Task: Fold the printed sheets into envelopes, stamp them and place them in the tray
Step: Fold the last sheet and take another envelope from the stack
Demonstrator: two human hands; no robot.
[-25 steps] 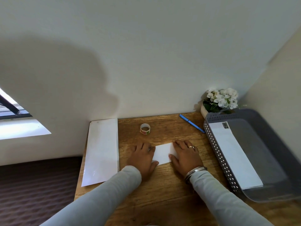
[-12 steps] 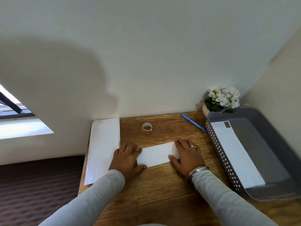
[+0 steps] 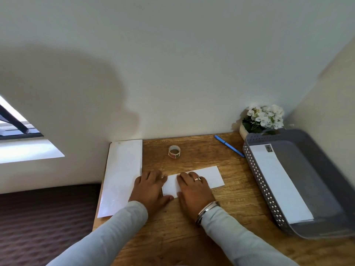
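Your folded sheet (image 3: 206, 176) lies flat on the desk (image 3: 192, 227). It is a long white strip near the middle, between the stack (image 3: 121, 175) at the left edge and the tray (image 3: 256, 169) on the right. Both your hands rest on it palm down with straight fingers, pressing rather than gripping.

Your left hand (image 3: 148, 187) covers the strip's left end, so you cannot tell where that end stops or whether it touches the stack. Its thumb reaches out along the near edge. Your right hand (image 3: 194, 191), with a ring (image 3: 197, 179) and bangles (image 3: 206, 210) at the wrist, presses the middle part, just beside the left hand. Only the right end and a small patch between the hands show. Any print is too faint to make out, and you cannot tell how many layers the fold has.

Behind the sheet and apart from it stands 1 roll (image 3: 174, 151) of stamps, its pictures too small to read. A blue pen (image 3: 228, 145) lies toward the far right, one end running up to the tray wall.

In the tray 1 envelope (image 3: 278, 185) lies flat along the left wall, with a stamp (image 3: 268, 148) at its far corner, the design blurred. The tray's right side is cut off by the frame. Flowers (image 3: 265, 117) stand behind the tray, their pot mostly hidden.
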